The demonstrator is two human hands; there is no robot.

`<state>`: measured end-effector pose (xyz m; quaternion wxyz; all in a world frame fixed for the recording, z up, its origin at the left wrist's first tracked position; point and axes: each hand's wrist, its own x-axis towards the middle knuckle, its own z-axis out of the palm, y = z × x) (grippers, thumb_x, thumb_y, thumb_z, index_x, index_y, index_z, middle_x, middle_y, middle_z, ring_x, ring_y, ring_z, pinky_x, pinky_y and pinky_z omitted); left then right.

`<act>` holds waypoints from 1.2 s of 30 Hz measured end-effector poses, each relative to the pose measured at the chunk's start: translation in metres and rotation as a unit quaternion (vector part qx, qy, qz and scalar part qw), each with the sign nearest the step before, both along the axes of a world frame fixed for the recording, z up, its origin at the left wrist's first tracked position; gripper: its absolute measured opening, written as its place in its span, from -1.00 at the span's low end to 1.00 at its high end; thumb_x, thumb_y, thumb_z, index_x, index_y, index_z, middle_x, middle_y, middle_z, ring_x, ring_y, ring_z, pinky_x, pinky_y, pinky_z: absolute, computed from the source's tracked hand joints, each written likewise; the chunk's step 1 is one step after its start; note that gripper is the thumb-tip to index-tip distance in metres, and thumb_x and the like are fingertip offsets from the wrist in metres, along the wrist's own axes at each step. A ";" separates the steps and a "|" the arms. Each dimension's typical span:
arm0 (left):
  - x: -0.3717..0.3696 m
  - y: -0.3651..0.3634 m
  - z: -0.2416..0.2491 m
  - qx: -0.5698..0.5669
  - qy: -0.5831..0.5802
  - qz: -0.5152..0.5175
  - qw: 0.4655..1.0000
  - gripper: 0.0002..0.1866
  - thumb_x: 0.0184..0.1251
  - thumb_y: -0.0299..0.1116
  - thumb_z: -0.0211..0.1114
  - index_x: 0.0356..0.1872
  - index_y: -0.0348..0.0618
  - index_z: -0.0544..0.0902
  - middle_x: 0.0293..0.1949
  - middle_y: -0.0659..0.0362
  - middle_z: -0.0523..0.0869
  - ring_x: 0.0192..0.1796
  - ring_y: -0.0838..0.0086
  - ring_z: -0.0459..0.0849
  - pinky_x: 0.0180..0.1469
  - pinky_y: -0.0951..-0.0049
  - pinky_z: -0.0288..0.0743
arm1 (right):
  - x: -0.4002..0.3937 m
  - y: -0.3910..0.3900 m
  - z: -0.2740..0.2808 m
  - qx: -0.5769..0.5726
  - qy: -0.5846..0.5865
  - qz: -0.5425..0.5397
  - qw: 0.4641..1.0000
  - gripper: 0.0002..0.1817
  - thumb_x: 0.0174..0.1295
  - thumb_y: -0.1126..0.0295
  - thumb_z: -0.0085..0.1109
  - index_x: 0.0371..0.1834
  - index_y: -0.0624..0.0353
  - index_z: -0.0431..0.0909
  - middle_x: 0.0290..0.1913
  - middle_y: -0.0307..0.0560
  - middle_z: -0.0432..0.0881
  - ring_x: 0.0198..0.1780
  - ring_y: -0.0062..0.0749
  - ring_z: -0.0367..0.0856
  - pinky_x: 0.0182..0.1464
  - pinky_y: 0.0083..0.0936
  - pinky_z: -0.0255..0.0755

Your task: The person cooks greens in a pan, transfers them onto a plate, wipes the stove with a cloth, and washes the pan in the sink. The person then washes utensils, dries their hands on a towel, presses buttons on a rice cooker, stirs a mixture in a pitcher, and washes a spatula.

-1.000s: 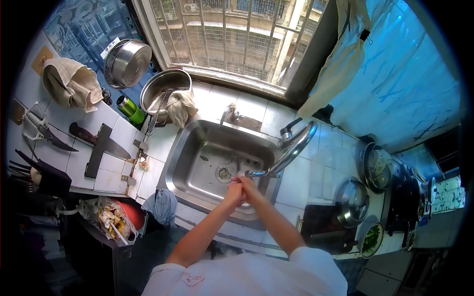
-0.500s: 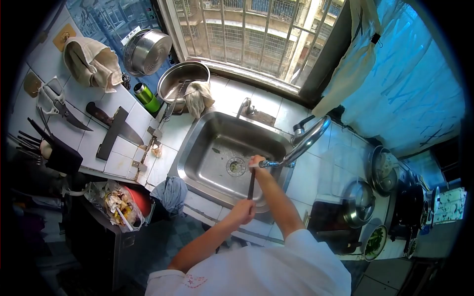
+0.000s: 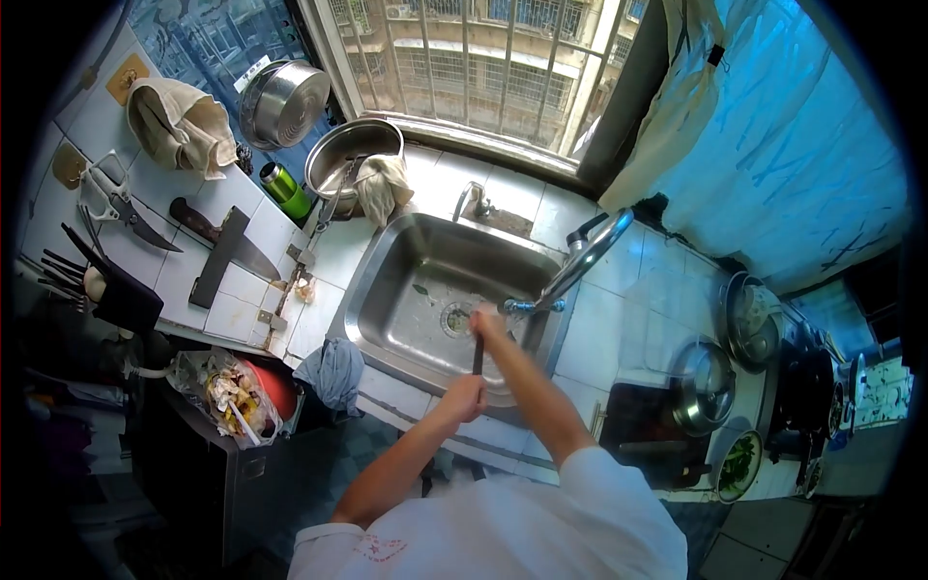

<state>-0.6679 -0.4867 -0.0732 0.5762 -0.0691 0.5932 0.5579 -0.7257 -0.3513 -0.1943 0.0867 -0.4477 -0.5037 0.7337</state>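
Observation:
A dark, narrow stick-like object [image 3: 478, 356] is held between my hands over the near right part of the steel sink [image 3: 387, 333]. My left hand [image 3: 466, 397] is wrapped round its lower end at the sink's front edge. My right hand [image 3: 486, 323] is closed at its upper end, near the drain [image 3: 457, 318]. What the object is cannot be made out. The chrome faucet [image 3: 585, 261] reaches over the sink's right side, its tip just right of my right hand. Small green scraps lie in the basin.
A steel pot [image 3: 353, 145] with a cloth stands behind the sink on the left. A grey rag [image 3: 331, 375] hangs at the counter's front edge beside a waste bag [image 3: 232, 396]. Lidded pans [image 3: 703, 387] and a bowl of greens [image 3: 739, 466] are at the right.
Both hands have shifted slightly left with the dark object, and my right hand has moved away from the faucet tip. The whole view has shifted a little.

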 end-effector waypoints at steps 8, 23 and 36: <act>-0.004 -0.005 -0.021 -0.009 0.099 -0.051 0.994 -0.80 0.17 -0.31 -0.12 -0.56 -0.15 0.36 -0.81 0.27 0.28 -0.82 0.60 0.16 -0.80 0.55 -0.05 | -0.001 -0.008 0.015 -0.044 -0.067 0.029 0.996 -0.74 0.15 0.27 -0.10 -0.64 0.12 0.39 -0.79 -0.24 0.29 -0.76 -0.46 0.32 -0.67 -0.51 0.19; 0.022 -0.006 0.002 -0.294 0.603 -0.313 0.672 -0.84 0.03 -0.44 0.06 -0.38 -0.32 0.41 -0.60 -0.06 0.61 -0.49 0.14 0.65 -0.40 0.21 0.51 | -0.025 0.004 -0.009 0.427 -0.199 0.119 0.874 -0.60 0.23 0.20 -0.22 -0.55 0.26 0.50 -0.42 0.28 0.55 -0.22 0.06 0.56 -0.21 -0.14 0.41; 0.006 0.002 0.030 -0.225 0.590 -0.291 0.719 -0.77 0.17 -0.31 -0.01 -0.47 -0.29 0.50 -0.52 -0.12 0.59 -0.42 0.03 0.60 -0.34 0.10 0.44 | -0.023 0.025 0.001 0.359 -0.219 0.274 0.865 -0.74 0.10 0.34 -0.10 -0.26 0.22 0.54 -0.28 0.14 0.58 -0.14 -0.12 0.57 -0.13 -0.30 0.43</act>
